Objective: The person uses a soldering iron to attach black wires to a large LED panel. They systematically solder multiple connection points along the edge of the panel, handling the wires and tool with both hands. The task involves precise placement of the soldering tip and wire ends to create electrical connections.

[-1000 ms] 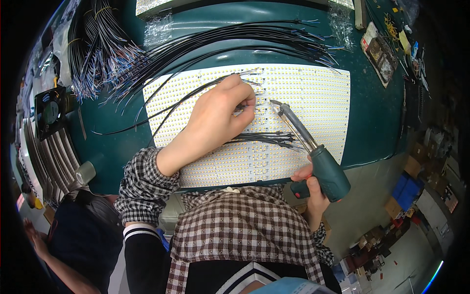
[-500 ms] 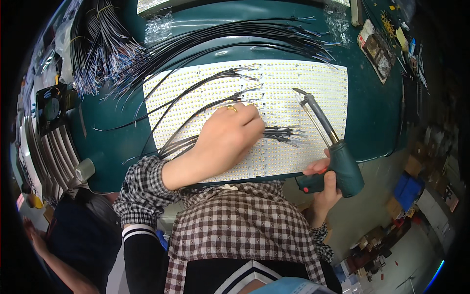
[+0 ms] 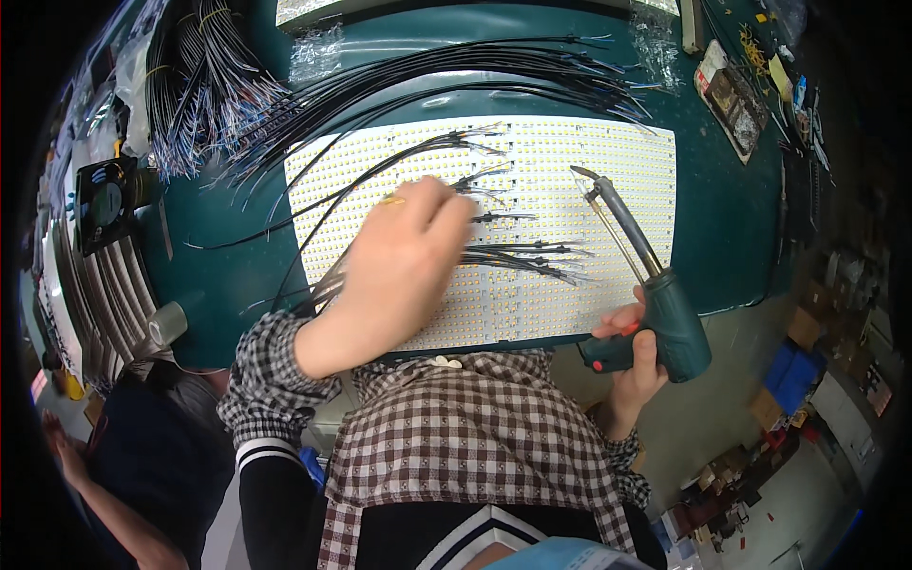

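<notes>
Head view has the left hand [image 3: 404, 256] half-curled, its hold hidden, over cables [image 3: 518, 258] on the board [image 3: 617, 147], seemingly light, bendy and best pinched behind frail ends, while at near right the right hand [image 3: 640, 372] grips the soldering iron [image 3: 676, 318] by its handle.

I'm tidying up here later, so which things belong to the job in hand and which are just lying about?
In the job, it seems:
soldering gun, in the right hand
white board
black cables

Apparently just lying about:
small cylinder
yellow scraps
cardboard box
</notes>
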